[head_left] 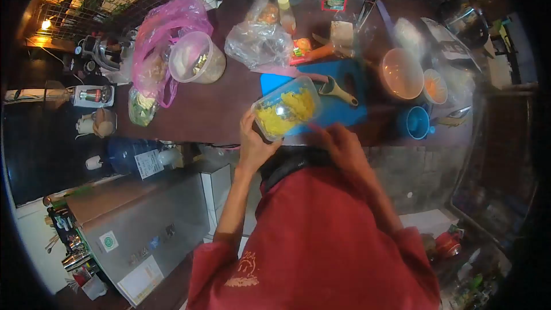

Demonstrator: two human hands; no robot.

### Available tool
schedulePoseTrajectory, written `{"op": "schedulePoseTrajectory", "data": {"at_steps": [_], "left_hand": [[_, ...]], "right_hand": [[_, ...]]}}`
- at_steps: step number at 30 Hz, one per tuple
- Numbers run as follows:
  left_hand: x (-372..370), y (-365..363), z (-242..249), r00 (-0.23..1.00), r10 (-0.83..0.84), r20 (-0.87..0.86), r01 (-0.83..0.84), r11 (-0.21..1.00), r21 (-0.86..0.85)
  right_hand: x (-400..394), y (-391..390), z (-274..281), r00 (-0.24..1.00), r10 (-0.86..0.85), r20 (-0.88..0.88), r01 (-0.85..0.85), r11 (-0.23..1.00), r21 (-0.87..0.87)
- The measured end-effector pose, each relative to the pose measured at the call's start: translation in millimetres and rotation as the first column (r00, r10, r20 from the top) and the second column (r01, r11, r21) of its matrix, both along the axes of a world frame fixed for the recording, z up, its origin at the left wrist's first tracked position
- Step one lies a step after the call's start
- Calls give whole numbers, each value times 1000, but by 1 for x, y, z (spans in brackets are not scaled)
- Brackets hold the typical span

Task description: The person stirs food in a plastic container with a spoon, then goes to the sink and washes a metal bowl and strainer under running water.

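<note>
The left grip (255,143) pinched the tub (285,108) at its near left edge, probably to steady it and keep the yellow food (298,103) from spilling. The tub lay ahead and to the right of that grip, over the near left part of the board (351,112), beside the tool (341,94). The right grip (342,144) was near the tub's right side, too blurred to tell whether its fingers were spread or pressed together.
</note>
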State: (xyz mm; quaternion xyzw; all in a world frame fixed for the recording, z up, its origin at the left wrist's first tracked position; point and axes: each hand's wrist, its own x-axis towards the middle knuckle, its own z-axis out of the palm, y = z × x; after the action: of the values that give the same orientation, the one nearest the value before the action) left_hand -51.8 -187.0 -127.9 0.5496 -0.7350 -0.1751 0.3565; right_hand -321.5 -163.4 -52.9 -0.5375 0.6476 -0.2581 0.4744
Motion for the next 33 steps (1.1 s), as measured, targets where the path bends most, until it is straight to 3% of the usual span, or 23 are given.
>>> {"op": "schedulePoseTrajectory", "data": {"at_steps": [3, 5, 9, 11, 13, 15, 16, 18, 22, 26, 29, 31, 33], "left_hand": [[-7, 0, 4, 996, 32, 84, -34, 999, 25], [-8, 1, -2, 999, 43, -30, -38, 988, 153], [0, 4, -34, 999, 37, 25, -41, 988, 149], [-1, 7, -34, 997, 59, 45, -65, 985, 159], [-8, 0, -21, 995, 79, 55, -86, 984, 156], [-16, -1, 2, 976, 75, 206, -94, 992, 85], [-16, -5, -1, 976, 76, 204, -94, 992, 83], [-16, -7, -5, 997, 45, -60, -37, 991, 129], [-16, -9, -8, 998, 46, 42, -52, 985, 167], [-15, -4, -26, 997, 55, 57, -59, 996, 62], [-21, -1, -16, 993, 101, 54, -106, 989, 102], [-22, 1, -15, 988, 141, 56, -148, 976, 157], [-21, -3, -18, 992, 123, 18, -124, 989, 78]], "right_hand": [[11, -2, 2, 998, 34, -53, -39, 995, -94], [14, -7, 9, 974, 86, -208, -99, 994, -49], [21, -12, 26, 919, 151, -364, -159, 987, 7], [24, -9, 23, 869, 148, -472, -233, 965, -125], [30, -11, 23, 885, 155, -439, -247, 956, -161], [35, -8, 26, 896, 172, -410, -268, 944, -191], [39, -6, 31, 890, 188, -415, -283, 942, -179], [43, 0, 37, 882, 216, -420, -305, 939, -158], [48, 1, 33, 842, 225, -490, -346, 922, -172], [57, 3, 28, 789, 241, -565, -373, 919, -129], [62, 0, 62, 813, 274, -513, -305, 952, 25], [62, -2, 61, 835, 265, -483, -306, 952, -6], [61, -5, 55, 851, 260, -456, -309, 950, -36]]}}
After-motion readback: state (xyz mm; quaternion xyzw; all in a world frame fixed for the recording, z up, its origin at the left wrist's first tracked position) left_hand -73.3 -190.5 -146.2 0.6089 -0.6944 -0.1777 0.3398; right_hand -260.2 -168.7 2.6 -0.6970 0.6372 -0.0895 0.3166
